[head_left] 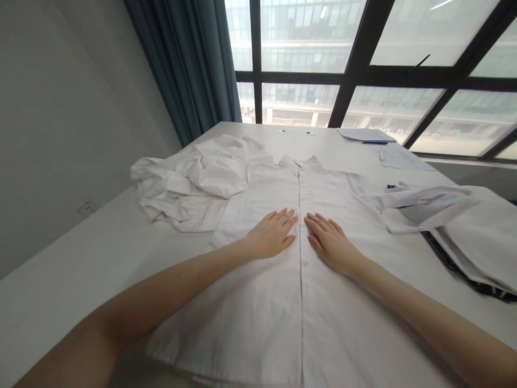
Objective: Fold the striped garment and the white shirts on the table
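Note:
A white button-up shirt [258,302] lies spread front side up, its collar at the far end and its button line running down the middle toward me. My left hand [274,233] rests flat on the shirt's left front panel, just beside the button line. On the other side of that line, my right hand [332,241] also lies flat, fingers stretched out and pointing away from me. Neither hand grips the cloth. The right sleeve reaches over toward a folded white pile, and the left sleeve's end cannot be told apart from the crumpled cloth there.
Crumpled white garments [218,172] lie on the white table [81,269] at the left. At the right is a stack of folded white cloth [480,231] with a black edge beneath. Papers [365,134] and a blue pen [375,143] lie toward the windows.

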### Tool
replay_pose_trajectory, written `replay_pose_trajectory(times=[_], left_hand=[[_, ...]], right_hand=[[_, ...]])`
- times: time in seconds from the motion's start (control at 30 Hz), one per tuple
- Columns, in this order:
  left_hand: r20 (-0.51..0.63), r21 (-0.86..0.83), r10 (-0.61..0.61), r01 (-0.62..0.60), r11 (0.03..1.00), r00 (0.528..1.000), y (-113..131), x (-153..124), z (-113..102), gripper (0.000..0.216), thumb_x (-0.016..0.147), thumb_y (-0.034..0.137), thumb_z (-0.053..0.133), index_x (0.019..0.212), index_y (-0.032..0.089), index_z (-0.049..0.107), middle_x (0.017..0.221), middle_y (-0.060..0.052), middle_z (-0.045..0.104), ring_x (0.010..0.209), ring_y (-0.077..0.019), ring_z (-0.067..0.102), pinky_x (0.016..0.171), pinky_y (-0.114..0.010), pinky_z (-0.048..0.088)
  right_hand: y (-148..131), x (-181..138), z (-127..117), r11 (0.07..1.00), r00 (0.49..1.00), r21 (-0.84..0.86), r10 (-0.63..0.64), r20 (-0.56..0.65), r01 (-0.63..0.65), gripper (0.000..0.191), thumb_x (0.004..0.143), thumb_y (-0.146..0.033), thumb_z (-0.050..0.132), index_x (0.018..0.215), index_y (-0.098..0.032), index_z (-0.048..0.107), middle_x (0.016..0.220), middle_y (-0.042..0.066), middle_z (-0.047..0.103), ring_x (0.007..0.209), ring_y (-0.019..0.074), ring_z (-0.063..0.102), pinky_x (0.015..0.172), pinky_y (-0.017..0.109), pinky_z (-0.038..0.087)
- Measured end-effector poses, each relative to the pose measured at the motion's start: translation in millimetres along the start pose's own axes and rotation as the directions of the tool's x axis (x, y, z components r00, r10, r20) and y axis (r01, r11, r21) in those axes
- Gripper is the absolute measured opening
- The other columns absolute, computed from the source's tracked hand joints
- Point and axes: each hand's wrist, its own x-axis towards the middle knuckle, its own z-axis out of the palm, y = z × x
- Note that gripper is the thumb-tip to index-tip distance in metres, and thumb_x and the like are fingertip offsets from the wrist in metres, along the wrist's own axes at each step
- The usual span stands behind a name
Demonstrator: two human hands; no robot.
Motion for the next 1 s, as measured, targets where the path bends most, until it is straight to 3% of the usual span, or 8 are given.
replay_pose_trajectory(times=[0.1,0.3,0.53,0.67,0.8,0.9,1.0], left_hand=[[0.042,0.013,0.013,-0.014,1.0,0.999,3,-9,0,0.059,0.101,0.046,0.032,0.151,0.015,0.029,0.16,-0.012,0.023,0.148,-0.0261,0.019,0.118,-0.044,0.02],[0.121,0.024,-0.013,0.011,1.0,0.993,-15,-34,-8,0.062,0.1,0.053,0.029,0.153,0.021,0.023,0.161,-0.01,0.016,0.15,-0.0238,0.013,0.119,-0.044,0.016],[0.121,0.066,-0.076,0.069,0.995,0.99,-31,-77,-13,0.063,0.1,0.052,0.028,0.154,0.02,0.023,0.161,-0.009,0.016,0.15,-0.0227,0.013,0.12,-0.041,0.016],[0.109,0.089,-0.126,0.116,0.989,0.986,-36,-96,-13,0.062,0.1,0.051,0.027,0.154,0.019,0.024,0.161,-0.008,0.018,0.149,-0.0223,0.016,0.119,-0.041,0.018],[0.056,0.121,-0.171,0.163,0.979,0.984,-26,-95,-15,0.058,0.099,0.044,0.033,0.149,0.016,0.035,0.157,-0.012,0.03,0.147,-0.0244,0.025,0.118,-0.042,0.021],[0.039,0.09,-0.104,0.1,0.991,0.994,-10,-75,-23,0.053,0.099,0.039,0.036,0.144,0.012,0.042,0.153,-0.014,0.039,0.144,-0.0252,0.03,0.118,-0.042,0.023],[0.029,0.007,0.043,-0.043,0.999,0.999,1,-42,-30,0.048,0.1,0.034,0.036,0.143,0.013,0.043,0.154,-0.012,0.037,0.146,-0.0218,0.027,0.118,-0.036,0.024]], right_hand=[[-4,-11,-2,0.999,0.998,-0.019,0.046,0.031,-0.045,0.053,0.1,-0.042,0.027,0.149,-0.025,0.037,0.156,0.004,0.037,0.144,0.0252,0.03,0.115,0.05,0.028],[35,-39,-9,0.979,0.983,-0.092,0.182,0.02,-0.18,0.056,0.098,-0.051,0.026,0.151,-0.034,0.033,0.157,0.001,0.033,0.145,0.0237,0.029,0.114,0.049,0.03],[77,-78,-11,0.948,0.963,-0.173,0.269,-0.02,-0.269,0.061,0.096,-0.053,0.022,0.15,-0.028,0.036,0.156,0.002,0.035,0.144,0.0228,0.031,0.115,0.045,0.03],[85,-89,-13,0.914,0.943,-0.234,0.324,-0.071,-0.331,0.061,0.096,-0.052,0.023,0.148,-0.025,0.039,0.154,0.005,0.039,0.141,0.0268,0.036,0.113,0.05,0.032],[60,-83,-18,0.896,0.939,-0.284,0.319,-0.127,-0.343,0.056,0.096,-0.041,0.025,0.138,-0.017,0.051,0.147,0.015,0.049,0.136,0.0336,0.042,0.11,0.057,0.032],[16,-74,-19,0.968,0.984,-0.184,0.158,-0.087,-0.171,0.052,0.097,-0.036,0.025,0.14,-0.018,0.049,0.148,0.013,0.047,0.138,0.0277,0.04,0.112,0.051,0.033],[-31,-72,-15,0.998,1.0,-0.05,-0.025,-0.004,0.025,0.053,0.1,-0.043,0.027,0.145,-0.022,0.043,0.151,0.008,0.043,0.141,0.0232,0.037,0.113,0.048,0.035]])
